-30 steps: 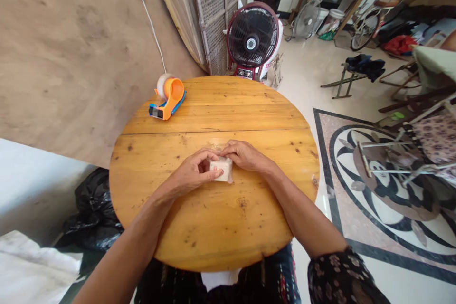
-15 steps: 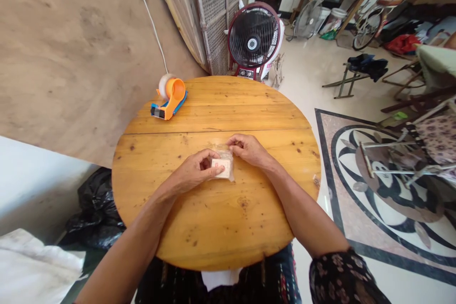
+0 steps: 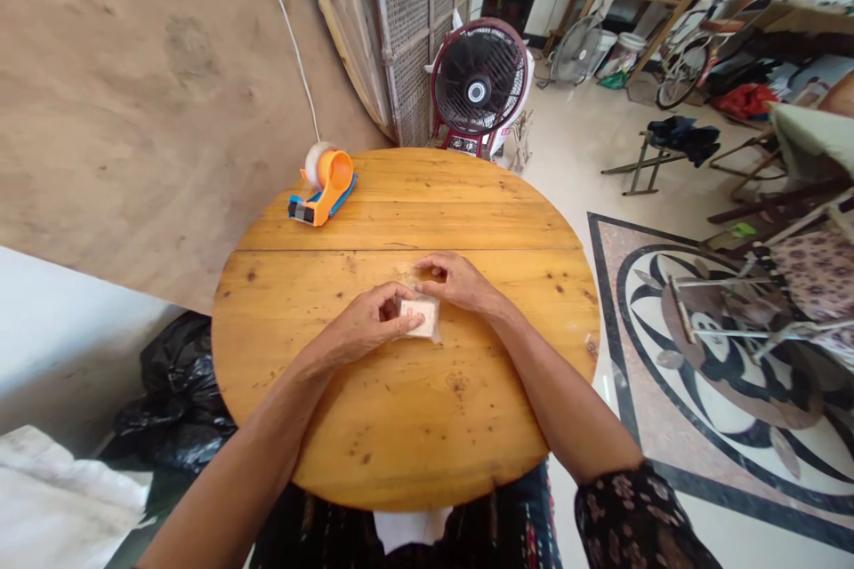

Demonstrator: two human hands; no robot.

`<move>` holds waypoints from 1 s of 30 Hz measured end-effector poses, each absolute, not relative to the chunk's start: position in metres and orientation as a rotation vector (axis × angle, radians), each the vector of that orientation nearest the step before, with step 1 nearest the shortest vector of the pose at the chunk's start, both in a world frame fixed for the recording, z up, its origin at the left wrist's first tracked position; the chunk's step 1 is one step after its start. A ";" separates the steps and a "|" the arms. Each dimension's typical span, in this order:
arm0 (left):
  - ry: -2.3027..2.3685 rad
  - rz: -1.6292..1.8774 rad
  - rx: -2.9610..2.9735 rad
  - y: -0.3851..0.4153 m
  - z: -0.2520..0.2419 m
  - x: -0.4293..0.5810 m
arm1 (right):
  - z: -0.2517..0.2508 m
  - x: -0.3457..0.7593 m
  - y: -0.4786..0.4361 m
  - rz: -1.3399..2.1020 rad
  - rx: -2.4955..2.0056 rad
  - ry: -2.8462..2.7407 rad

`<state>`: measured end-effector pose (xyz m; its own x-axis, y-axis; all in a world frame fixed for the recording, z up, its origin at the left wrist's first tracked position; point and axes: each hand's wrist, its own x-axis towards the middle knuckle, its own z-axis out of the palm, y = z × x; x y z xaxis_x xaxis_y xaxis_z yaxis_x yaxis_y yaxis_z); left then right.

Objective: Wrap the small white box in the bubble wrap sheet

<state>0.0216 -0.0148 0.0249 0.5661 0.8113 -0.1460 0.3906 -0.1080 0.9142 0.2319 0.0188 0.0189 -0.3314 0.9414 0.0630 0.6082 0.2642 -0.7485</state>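
Note:
On the round wooden table (image 3: 374, 409), a small pale block with red marks (image 3: 420, 318) lies inside a clear plastic bag (image 3: 436, 336). My left hand (image 3: 370, 318) grips the block from its left, thumb across the top face and fingers behind it. My right hand (image 3: 457, 282) is at the bag's far edge, with thumb and fingertips closed on the thin plastic above the block. The fingertips partly hide that plastic.
An orange and blue tape dispenser (image 3: 326, 187) with a roll of clear tape stands at the table's far left. Behind the table is a dark red fan (image 3: 477, 80). Black plastic bags (image 3: 177, 391) sit on the floor at left. A folding stool (image 3: 657, 151) stands at right.
My right hand has moved left and slightly lower over the block, folding the bag's far end down. My left hand keeps its grip. The view has shifted slightly.

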 end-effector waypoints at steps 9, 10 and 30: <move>1.018 0.499 1.701 -0.016 0.025 0.022 | 0.016 0.231 0.018 0.932 -1.338 -1.851; 1.016 0.497 1.698 -0.016 0.026 0.022 | 0.018 0.231 0.017 0.947 -1.318 -1.843; 0.996 0.511 1.701 -0.016 0.024 0.022 | 0.018 0.230 0.018 0.898 -1.402 -1.997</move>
<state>0.0218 -0.0158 0.0243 0.5618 0.8164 -0.1336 0.3678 -0.1019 0.9243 0.2304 0.0184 0.0180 -0.3172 0.9470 0.0504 0.5911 0.2390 -0.7704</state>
